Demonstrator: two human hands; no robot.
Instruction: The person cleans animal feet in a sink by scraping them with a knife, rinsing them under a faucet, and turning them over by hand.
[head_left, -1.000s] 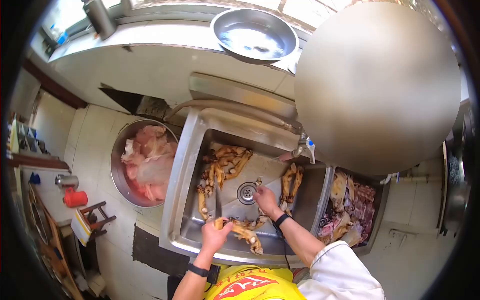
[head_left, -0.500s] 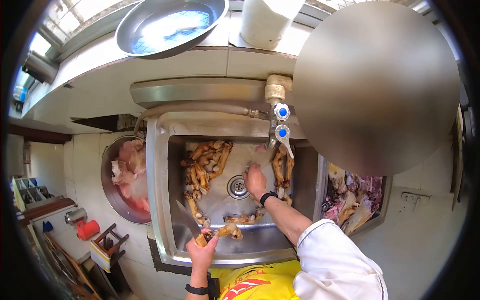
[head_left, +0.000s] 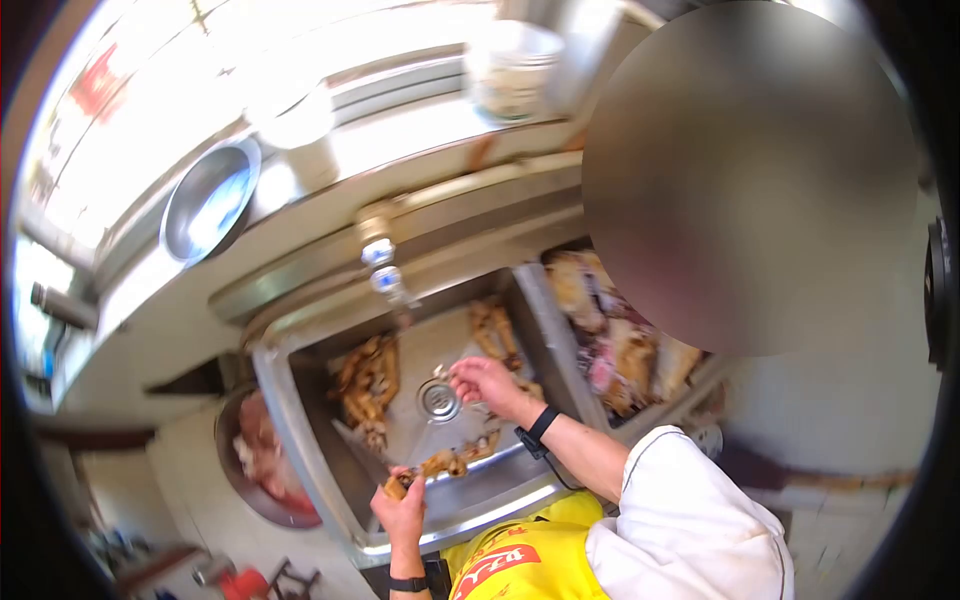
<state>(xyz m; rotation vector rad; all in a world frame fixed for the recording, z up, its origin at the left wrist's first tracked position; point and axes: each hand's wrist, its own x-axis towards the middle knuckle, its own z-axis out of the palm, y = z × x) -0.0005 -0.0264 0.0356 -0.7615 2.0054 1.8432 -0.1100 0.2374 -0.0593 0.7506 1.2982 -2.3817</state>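
Observation:
My left hand (head_left: 400,512), at the sink's near-left edge, is closed around a browned animal foot (head_left: 443,465) and a knife (head_left: 362,446); the blade, blurred, points away to the upper left. My right hand (head_left: 487,386) hovers beside the drain (head_left: 439,400) with its fingers pinched together. Something small and pale shows at its fingertips, too blurred to name. A pile of browned animal feet (head_left: 368,388) lies on the left of the steel sink (head_left: 290,400). Others lie at the right (head_left: 492,335), and some rest below the drain, partly hidden.
A tap (head_left: 380,262) stands over the sink's back edge. To the right, a second basin holds large skin-on meat pieces (head_left: 632,365). Left of the sink is a bowl of pale raw meat (head_left: 268,450). A metal basin (head_left: 210,200) and a white bucket (head_left: 512,70) stand on the ledge.
The view has swung and tilted to the right, blurring the scene. My right hand stays near the drain, now with a pale bit at its fingertips. My left hand keeps its hold.

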